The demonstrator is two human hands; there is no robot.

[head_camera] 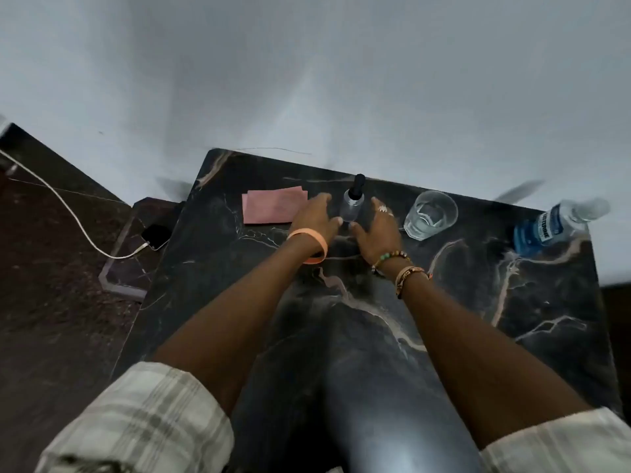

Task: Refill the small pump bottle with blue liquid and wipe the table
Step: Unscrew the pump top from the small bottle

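A small clear pump bottle (352,203) with a black pump top stands upright near the far edge of the dark marble table (478,302). My left hand (316,216) is just left of it and my right hand (377,227) just right of it, fingers relaxed, both thumbs near its base. Neither hand grips it. A large bottle of blue liquid (553,227) stands at the far right. A pink cloth (273,204) lies flat to the left of my left hand.
A clear drinking glass (430,215) stands between the pump bottle and the blue bottle. A phone (156,236) on a white cable (68,206) rests on a lower ledge to the left. A pale wall rises behind the table.
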